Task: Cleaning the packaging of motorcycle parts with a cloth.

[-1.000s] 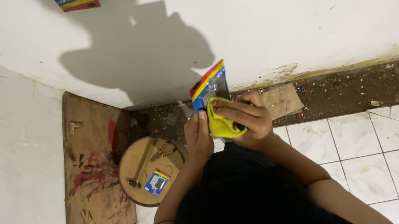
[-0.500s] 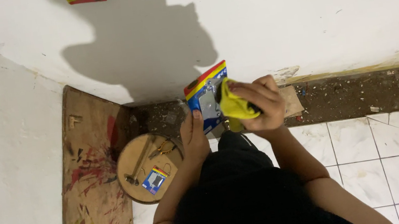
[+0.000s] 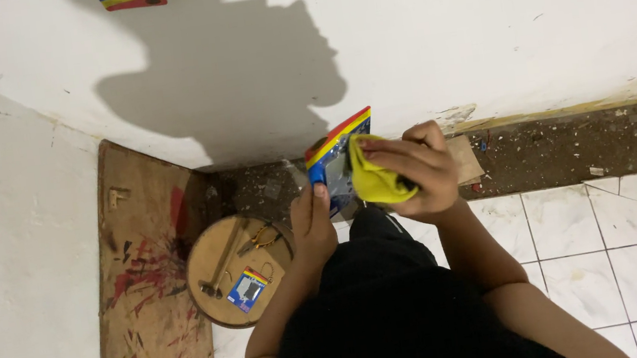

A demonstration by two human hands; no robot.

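— What's nearest?

— The person's lap in black, above white floor tiles [image 3: 630, 244]. The left hand [image 3: 312, 225] pinches the lower edge of a blue carded packet [image 3: 332, 161]; the right hand [image 3: 416, 170] is closed around a yellow cloth [image 3: 371, 176] pressed on the packet's face (hiding most of it).

— And around?

— Left, a round wooden disc [image 3: 222, 253] carrying a hammer [image 3: 219, 266], small metal pieces and another little packet [image 3: 248, 288], beside a paint-stained board [image 3: 149, 291]. Beyond, a gritty strip along the white wall [image 3: 479, 26].
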